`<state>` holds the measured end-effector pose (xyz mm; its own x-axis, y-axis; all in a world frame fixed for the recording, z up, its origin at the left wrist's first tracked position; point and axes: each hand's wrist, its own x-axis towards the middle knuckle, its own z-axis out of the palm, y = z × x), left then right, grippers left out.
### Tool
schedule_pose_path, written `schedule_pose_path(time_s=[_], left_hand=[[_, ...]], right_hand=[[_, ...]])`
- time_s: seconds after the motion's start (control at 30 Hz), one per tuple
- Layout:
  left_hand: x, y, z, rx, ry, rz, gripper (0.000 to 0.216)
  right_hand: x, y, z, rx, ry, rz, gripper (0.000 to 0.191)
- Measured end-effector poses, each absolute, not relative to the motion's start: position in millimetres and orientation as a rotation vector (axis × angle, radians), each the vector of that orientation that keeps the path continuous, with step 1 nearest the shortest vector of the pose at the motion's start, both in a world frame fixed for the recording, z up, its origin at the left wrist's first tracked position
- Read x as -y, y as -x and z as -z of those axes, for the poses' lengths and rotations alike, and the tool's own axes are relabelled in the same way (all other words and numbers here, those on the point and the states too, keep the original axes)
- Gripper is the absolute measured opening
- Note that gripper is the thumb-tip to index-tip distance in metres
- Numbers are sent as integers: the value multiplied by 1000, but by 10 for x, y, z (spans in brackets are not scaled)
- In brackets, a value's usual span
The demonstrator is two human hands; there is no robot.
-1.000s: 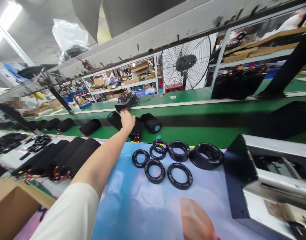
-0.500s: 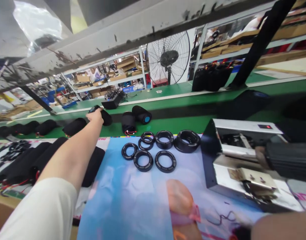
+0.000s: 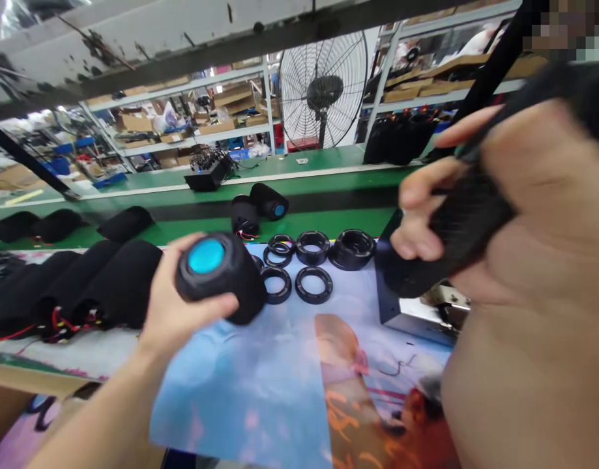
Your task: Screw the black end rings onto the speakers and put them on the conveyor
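Note:
My left hand point(image 3: 175, 312) grips a black fabric-covered cylinder point(image 3: 221, 275) with a turquoise end cap facing me, held above the blue printed mat point(image 3: 260, 384). My right hand point(image 3: 499, 195) is raised close to the camera at the right, fingers closed around a black ribbed tool handle point(image 3: 455, 228). Several black rings point(image 3: 313, 284) lie on the mat behind the cylinder. Two more black cylinders point(image 3: 260, 208) rest on the green conveyor belt point(image 3: 328, 195) beyond.
A row of black cylinders with red wires point(image 3: 74, 286) lies at the left. A metal fixture point(image 3: 416, 312) stands at the right of the mat. A black box with cables point(image 3: 206, 172), a standing fan point(image 3: 323, 91) and shelves of cartons stand behind the belt.
My left hand has drawn back from the conveyor, bringing a black cylinder close over the mat. My right hand has risen into view at the right, holding the black tool.

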<state>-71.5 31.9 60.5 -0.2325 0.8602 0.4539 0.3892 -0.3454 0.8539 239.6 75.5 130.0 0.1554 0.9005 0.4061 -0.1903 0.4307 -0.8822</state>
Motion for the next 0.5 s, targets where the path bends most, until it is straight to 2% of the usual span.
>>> schedule_pose_path(time_s=[0.07,0.17,0.23,0.33,0.5], left_hand=[[28,519,-325,-1373,-1644,-1467,90],[277,246,23,-1221,-1573,-1382,96],[327,115,176,-1153,-1473,-1345,98],[346,31,271,-1100,-1328,-1270,104],[362,55,194,-1102,-1233,-1182,118]], right_hand=[[-773,-2272,-1236,1165,870,-992,40],[-795,-2224,-983,1292,1166,-1130,57],[-780,-2223,-759,1434,1391,-1150,59],[-744,-2177,-435,1580,1631,-1116,59],[-786,-2002,-18,1715,1715,-967,74]])
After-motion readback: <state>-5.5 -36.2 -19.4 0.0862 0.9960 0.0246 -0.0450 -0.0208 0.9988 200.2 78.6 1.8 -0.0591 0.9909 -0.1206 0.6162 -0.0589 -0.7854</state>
